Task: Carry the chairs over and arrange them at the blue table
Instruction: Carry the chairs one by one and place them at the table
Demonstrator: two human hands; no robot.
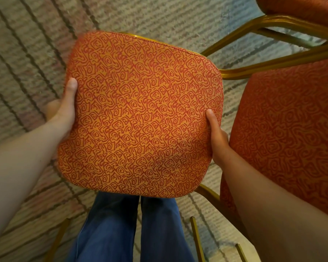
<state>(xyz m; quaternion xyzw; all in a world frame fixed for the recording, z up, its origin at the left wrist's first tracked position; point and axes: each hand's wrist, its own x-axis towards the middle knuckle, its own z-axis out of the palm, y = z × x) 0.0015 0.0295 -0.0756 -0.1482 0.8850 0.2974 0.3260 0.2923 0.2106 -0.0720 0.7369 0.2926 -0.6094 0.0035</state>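
Plan of clearances around the held chair (140, 114), whose seat is filling the centre. On the left, where the left hand (64, 112) is gripping the seat edge, striped carpet (27, 44) is lying open to the side and ahead. On the right, room is running tight: the right hand (216, 137) is gripping the opposite edge in a narrow gap, with a second chair (284, 129) standing just beside it. Gold frame tubes (273, 59) are crossing the upper right, reaching the held seat's far corner, below another orange cushion (301, 8). Underneath, the person's blue-trousered legs (121, 227) and gold chair legs (197, 241) are crowding the near side.
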